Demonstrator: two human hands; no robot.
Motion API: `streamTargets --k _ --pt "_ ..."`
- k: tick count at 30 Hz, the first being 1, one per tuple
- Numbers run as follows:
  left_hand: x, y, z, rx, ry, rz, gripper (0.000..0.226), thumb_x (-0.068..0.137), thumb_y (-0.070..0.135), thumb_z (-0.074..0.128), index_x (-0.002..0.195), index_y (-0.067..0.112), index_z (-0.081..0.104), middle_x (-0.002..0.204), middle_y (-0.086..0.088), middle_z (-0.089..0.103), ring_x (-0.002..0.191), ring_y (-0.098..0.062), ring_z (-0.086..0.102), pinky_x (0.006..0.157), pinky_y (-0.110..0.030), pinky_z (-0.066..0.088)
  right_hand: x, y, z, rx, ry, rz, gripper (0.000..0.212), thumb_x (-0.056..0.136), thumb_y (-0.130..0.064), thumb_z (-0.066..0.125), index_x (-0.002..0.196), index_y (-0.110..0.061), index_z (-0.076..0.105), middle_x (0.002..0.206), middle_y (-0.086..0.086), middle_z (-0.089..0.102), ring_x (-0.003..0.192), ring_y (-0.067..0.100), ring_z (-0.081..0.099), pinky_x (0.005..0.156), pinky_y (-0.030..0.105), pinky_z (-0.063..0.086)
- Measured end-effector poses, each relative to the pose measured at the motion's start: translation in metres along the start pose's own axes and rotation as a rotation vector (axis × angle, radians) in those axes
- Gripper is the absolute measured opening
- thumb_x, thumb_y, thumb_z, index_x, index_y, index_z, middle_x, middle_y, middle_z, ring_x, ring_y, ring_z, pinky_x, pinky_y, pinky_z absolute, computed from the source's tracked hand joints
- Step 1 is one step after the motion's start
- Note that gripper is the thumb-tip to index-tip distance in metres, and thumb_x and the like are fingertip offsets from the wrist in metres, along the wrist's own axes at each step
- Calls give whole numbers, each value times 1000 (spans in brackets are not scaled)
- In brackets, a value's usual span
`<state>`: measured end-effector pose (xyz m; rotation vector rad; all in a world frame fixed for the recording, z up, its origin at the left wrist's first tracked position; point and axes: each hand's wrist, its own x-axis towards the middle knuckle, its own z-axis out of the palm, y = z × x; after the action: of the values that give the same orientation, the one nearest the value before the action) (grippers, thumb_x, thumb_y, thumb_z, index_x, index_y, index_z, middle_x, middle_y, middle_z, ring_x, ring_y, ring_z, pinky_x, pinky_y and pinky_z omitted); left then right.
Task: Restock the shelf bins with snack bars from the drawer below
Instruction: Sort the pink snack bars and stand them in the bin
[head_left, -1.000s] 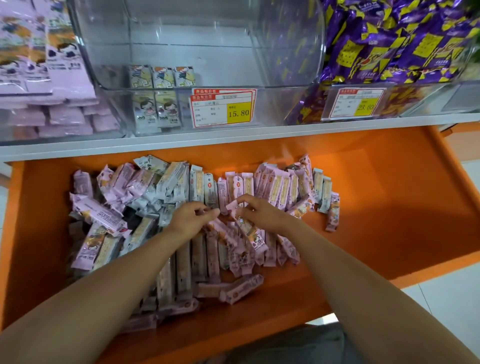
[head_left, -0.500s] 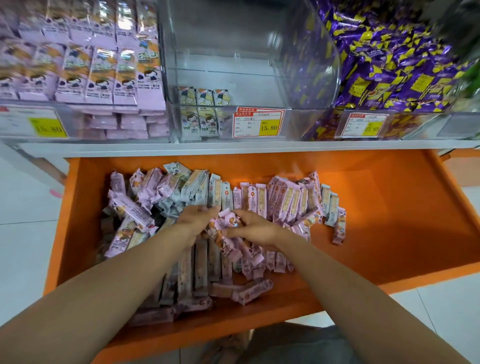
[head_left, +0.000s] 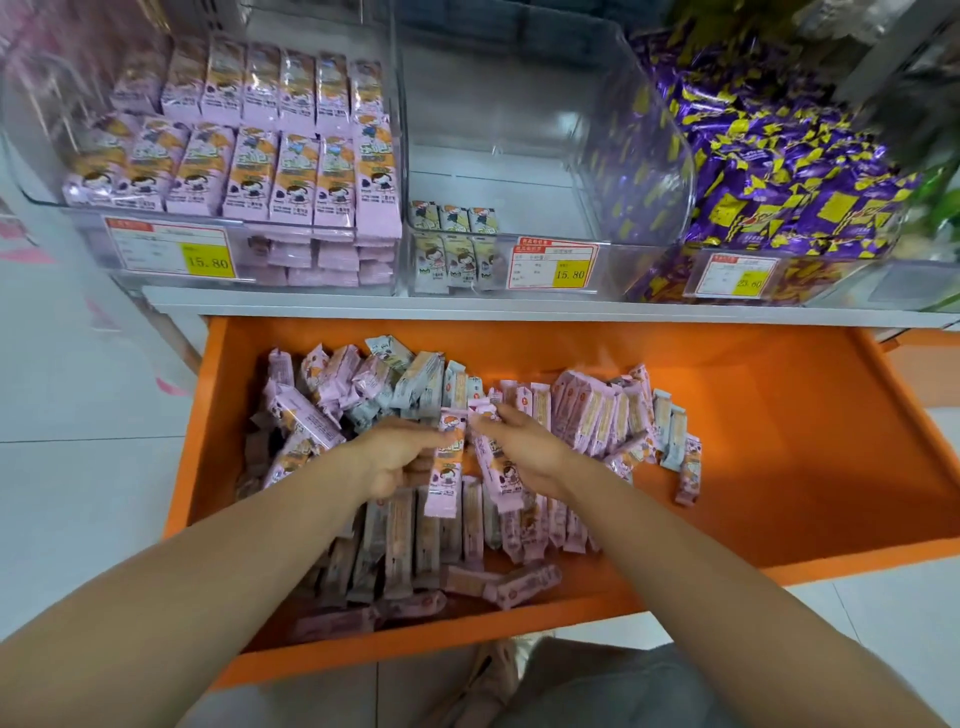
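An open orange drawer (head_left: 779, 441) holds a heap of pink and pale blue snack bars (head_left: 597, 415). Over the heap, my left hand (head_left: 395, 457) holds a pink bar (head_left: 447, 467) upright by its upper part. My right hand (head_left: 524, 447) pinches a small bunch of pink bars (head_left: 496, 467) beside it. Above the drawer, the left clear bin (head_left: 57, 176) is packed with rows of pink bars (head_left: 270, 171). The middle clear bin (head_left: 613, 244) is nearly bare, with a few pale blue bars (head_left: 452, 249) at its front left.
A right bin (head_left: 883, 280) is full of purple and yellow wrapped sweets (head_left: 769, 171). Price tags (head_left: 556, 267) hang on the bins' fronts. The white shelf edge (head_left: 363, 304) runs above the drawer. White floor tiles (head_left: 78, 493) lie to the left.
Both hands have lifted pink bars out of the heap. My view has shifted up and left, bringing the full left bin into sight.
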<state>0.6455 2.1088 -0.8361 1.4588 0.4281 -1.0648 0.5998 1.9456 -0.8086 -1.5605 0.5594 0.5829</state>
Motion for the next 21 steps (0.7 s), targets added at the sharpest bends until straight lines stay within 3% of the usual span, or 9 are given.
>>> streamTargets --k 3,5,6,8,10,12,14,17,21 --pt "-11 -1 -2 -88 -38 27 38 80 12 77 114 3 60 89 -7 61 81 -19 59 64 -28 54 2 -4 9 4 24 47 58 101 -28 50 151 -13 24 156 1 26 144 24 26 116 42 20" --pt "-19 0 -4 -152 -54 51 42 78 7 77 115 5 57 101 -13 64 92 -24 63 72 -31 57 0 -7 14 38 -19 40 19 99 -17 46 118 -17 50 127 -6 44 118 15 45 102 34 35" --pt "-24 1 -5 -166 -62 64 41 78 5 77 114 6 56 106 -16 64 97 -27 63 76 -33 57 -2 -9 17 45 -23 21 17 97 -11 44 111 -16 50 126 -5 44 117 15 44 102 34 36" --pt "-33 3 -9 -167 -78 89 40 78 4 76 113 5 56 112 -19 63 104 -30 62 82 -35 56 -8 -15 24 46 9 -10 43 95 -2 43 138 -7 39 151 6 32 140 23 28 115 40 22" --pt "-42 5 -14 -176 -79 102 39 78 4 76 113 2 58 114 -19 63 104 -29 62 78 -33 58 -13 -18 29 60 45 -62 57 95 -1 50 148 -6 29 153 12 33 138 24 34 111 33 28" --pt "-51 7 -19 -207 -67 111 41 77 4 76 113 1 58 110 -18 63 97 -27 63 68 -29 60 -17 -18 32 83 94 -113 55 91 -3 62 141 -4 38 135 16 52 112 19 55 89 20 44" --pt "-59 8 -24 -230 -50 118 46 76 5 78 115 0 56 106 -16 63 91 -24 63 60 -26 60 -20 -17 37 90 128 -165 42 87 -4 68 125 0 50 111 12 61 89 13 60 73 18 48" --pt "-72 9 -32 -232 -29 139 49 71 7 81 112 2 56 105 -14 64 88 -23 64 56 -25 58 -28 -19 49 97 109 -241 15 87 -6 68 101 -6 61 101 4 64 88 11 62 76 18 52" --pt "-86 9 -47 -247 37 170 31 75 6 81 97 3 60 95 -13 66 82 -23 65 59 -29 59 -38 -24 65 98 76 -276 19 87 -2 66 105 -10 65 109 8 62 99 21 64 97 38 52"
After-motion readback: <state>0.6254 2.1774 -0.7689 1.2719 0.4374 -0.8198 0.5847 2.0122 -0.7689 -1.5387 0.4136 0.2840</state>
